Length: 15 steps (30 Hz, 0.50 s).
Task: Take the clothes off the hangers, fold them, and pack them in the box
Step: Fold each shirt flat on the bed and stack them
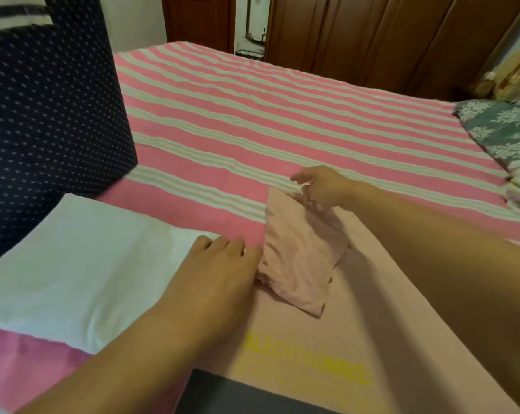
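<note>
Sleeve point(297, 258) pinched by right hand point(321, 186), left hand point(220, 264) flat beside it on pink shirt point(372, 294); fold best laid square, wrinkles pressed out.

Left hand point(223, 264) flat, right hand point(321, 186) pinching.

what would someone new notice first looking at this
Two bare hands folding a pale pink T-shirt with yellow lettering in the foreground: the right hand pinches its folded-over sleeve, the left hand rests at the sleeve's edge. Behind stretches the pink-and-white striped bedspread, with a navy dotted box at left.
</note>
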### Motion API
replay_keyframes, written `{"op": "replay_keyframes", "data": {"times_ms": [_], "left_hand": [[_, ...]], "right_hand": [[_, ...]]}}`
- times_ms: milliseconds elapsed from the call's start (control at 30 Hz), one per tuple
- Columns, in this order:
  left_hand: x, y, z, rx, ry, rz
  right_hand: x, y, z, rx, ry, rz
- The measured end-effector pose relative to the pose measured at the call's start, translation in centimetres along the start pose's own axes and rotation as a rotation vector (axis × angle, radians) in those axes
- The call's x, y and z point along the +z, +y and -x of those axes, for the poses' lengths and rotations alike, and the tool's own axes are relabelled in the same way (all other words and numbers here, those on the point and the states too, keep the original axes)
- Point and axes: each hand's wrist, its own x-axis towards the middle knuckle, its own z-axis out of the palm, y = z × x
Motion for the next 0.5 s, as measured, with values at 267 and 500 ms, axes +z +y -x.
{"op": "replay_keyframes", "data": {"times_ms": [267, 500], "left_hand": [[2.7, -0.6, -0.7, -0.039, 0.120, 0.102], [3.2, -0.9, -1.1, -0.250, 0.175, 0.268]], "right_hand": [[2.5, -1.2, -5.1, -0.113, 0.029, 0.125], [4.3, 0.7, -6.7, 0.001, 0.121, -0.048]]}}
